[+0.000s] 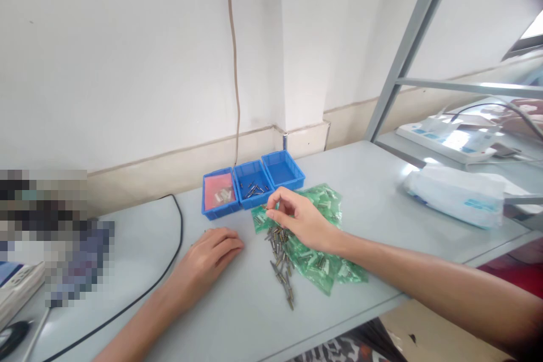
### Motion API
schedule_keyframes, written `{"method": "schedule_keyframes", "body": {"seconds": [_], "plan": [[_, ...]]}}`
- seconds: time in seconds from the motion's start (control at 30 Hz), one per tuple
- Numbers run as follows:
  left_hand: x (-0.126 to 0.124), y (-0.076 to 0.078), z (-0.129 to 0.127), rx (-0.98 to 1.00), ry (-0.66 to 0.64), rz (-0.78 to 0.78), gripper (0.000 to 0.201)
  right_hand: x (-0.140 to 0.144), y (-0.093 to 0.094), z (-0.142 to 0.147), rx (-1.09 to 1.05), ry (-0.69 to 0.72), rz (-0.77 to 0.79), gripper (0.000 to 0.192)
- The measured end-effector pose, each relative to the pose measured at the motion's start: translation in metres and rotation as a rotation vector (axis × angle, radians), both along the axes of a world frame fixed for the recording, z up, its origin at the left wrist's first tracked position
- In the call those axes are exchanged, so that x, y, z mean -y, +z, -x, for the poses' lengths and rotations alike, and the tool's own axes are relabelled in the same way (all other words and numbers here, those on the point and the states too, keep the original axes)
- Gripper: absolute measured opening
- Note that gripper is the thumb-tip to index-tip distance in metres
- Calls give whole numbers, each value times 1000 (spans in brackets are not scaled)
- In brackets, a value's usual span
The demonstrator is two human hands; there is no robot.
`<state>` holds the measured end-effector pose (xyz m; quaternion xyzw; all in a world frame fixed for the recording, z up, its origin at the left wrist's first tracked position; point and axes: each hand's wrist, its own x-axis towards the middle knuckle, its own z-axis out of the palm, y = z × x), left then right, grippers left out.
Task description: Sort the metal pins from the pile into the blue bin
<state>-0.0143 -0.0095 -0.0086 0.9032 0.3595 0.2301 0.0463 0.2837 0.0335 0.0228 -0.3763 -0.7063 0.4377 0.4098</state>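
at the far end of the loose pins [278, 244], you've got your right hand [301, 218] up, thumb and forefinger pinched together; whether a pin sits between those tips, i cannot tell! over to the left, your left hand [211, 251] lies on the table [237, 300], fingers loosely bent and released. the pins trail toward the near edge, and green bags [317, 268] spread just to their right, partly behind your right hand and wrist. on the far side, three blue trays [222, 212] line up: the left one holds white pieces [223, 195] on a pink sheet [215, 183], the middle one more pins!
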Motion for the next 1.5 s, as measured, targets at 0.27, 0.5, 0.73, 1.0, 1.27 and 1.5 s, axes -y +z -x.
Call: {"method": "schedule_keyframes", "body": {"seconds": [0.27,0.5,0.73,1.0,1.27,1.5], "plan": [[-2,-1,1,12,-21,-10,18,-4,-2,-1,-125,39,88,16],[-2,2,0,12,-25,-8,19,-5,-1,-1,-161,70,124,22],[-3,1,1,6,-30,11,24,-5,0,-2,-181,62,164,22],[-3,9,7,-8,-51,113,30,-2,7,-1,-188,56,188,26],[-4,21,11,-103,27,37,31,-2,6,-1,-175,49,186,25],[-7,20,12,-136,6,22,24,-1,7,0,-176,49,196,29]]}}
